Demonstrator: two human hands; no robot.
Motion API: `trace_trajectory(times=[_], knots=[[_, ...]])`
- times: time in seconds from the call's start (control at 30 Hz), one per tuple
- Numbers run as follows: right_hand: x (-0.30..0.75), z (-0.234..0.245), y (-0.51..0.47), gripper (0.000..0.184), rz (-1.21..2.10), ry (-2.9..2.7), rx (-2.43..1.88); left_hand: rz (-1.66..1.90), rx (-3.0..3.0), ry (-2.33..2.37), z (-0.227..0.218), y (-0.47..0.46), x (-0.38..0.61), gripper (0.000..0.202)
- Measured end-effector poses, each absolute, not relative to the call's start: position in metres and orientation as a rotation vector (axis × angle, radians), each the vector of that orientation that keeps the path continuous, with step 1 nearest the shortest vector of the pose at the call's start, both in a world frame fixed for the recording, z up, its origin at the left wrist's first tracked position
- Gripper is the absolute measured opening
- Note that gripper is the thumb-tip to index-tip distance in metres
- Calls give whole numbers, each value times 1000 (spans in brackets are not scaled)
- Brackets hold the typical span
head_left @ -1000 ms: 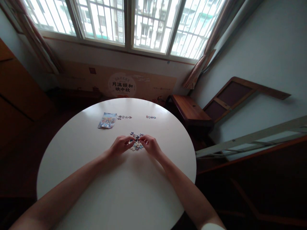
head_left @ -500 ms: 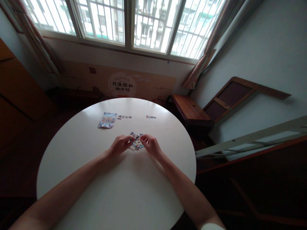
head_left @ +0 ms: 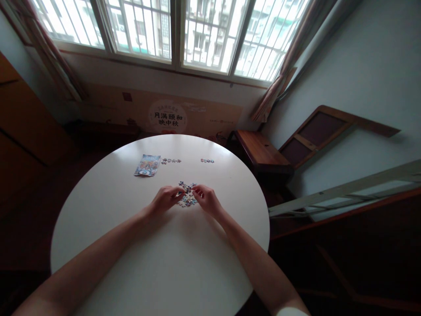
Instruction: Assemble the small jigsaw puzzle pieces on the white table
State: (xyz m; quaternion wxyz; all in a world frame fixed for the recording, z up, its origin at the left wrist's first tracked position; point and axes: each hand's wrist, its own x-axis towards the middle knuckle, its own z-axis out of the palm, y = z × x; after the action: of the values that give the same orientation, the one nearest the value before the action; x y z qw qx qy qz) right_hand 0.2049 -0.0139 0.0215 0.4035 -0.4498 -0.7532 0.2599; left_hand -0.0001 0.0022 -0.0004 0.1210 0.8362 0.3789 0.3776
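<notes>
A loose heap of small, many-coloured jigsaw pieces (head_left: 188,202) lies on the round white table (head_left: 158,263). From the left, my left hand (head_left: 166,196) reaches over the heap, thumb and fingers pinched on a small jigsaw piece. My right hand (head_left: 205,197) faces it from the right side, its fingertips likewise closed on a small piece. The two sets of fingertips are a short gap apart. Details of the held pieces are too small to make out, and the hands cover the heap's sides.
Beyond the heap lies a printed picture sheet or packet (head_left: 147,165). A cluster of jigsaw pieces (head_left: 171,161) sits right beside it, and a short row of pieces (head_left: 207,161) is farther right. A wooden bench (head_left: 259,149) stands past the table's right edge, below the barred windows (head_left: 210,35).
Both hands stay at the heap in nearly the same pose. Only very slight finger movement shows; the sheet and the separate pieces have not moved.
</notes>
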Motion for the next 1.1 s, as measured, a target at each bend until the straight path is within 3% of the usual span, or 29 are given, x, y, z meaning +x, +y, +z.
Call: trace_trajectory(times=[0.37,0.77,1.1], knots=[[203,22,-17,19,693,-1957,-1131,1085,2510,1103,7,-1,1,25],[203,23,-18,26,717,-1967,-1148,1104,2527,1046,5,-1,2,18],[206,22,-16,14,653,-2016,-1090,1054,2540,1007,10,-3,2,15]])
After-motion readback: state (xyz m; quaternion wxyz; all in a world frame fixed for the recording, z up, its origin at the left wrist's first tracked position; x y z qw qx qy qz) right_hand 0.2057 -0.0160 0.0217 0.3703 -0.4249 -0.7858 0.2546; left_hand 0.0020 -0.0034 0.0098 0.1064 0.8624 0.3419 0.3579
